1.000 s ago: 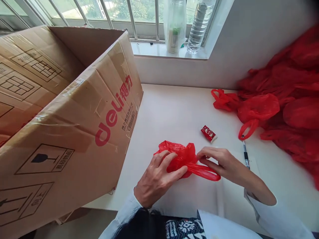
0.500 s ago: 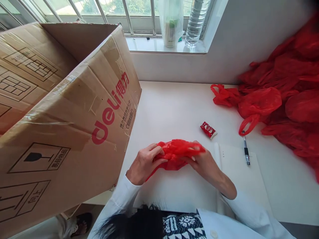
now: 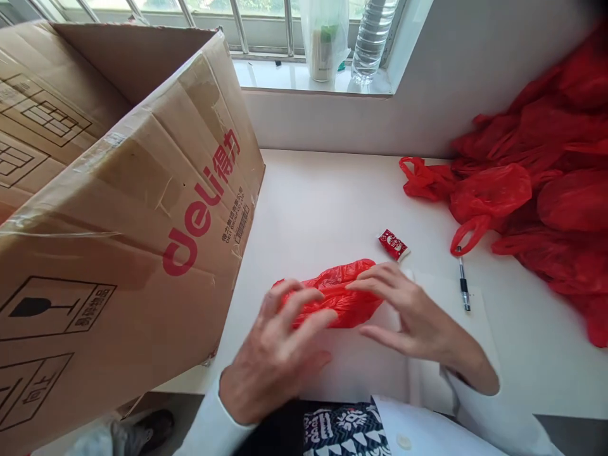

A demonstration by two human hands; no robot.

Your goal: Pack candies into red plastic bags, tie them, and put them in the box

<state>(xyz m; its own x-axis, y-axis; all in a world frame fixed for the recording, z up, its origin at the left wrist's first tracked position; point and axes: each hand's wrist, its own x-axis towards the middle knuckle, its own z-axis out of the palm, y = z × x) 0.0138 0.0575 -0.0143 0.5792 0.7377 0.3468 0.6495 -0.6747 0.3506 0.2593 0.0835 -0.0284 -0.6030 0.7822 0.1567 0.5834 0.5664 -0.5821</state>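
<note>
A crumpled red plastic bag (image 3: 349,297) lies on the white table in front of me. My left hand (image 3: 285,345) is at its near left side, fingers spread and slightly blurred, partly covering the bag. On the bag's right side, my right hand (image 3: 403,310) is open, with the fingertips over or against the edge; whether they touch cannot be told. Neither hand grips the bag. Just beyond my right hand lies a small red packet (image 3: 394,245) with white print.
A large open cardboard box (image 3: 209,234) takes up the left side. Many red plastic bags (image 3: 546,190) are heaped at the right. A pen (image 3: 463,285) lies near white paper (image 3: 479,329). A water bottle (image 3: 373,44) and a bagged item (image 3: 325,41) stand on the windowsill (image 3: 266,76).
Both hands have let go of the red bag and opened. My left hand has drawn nearer to me; the bag now lies spread wider on the table. The view has shifted slightly.
</note>
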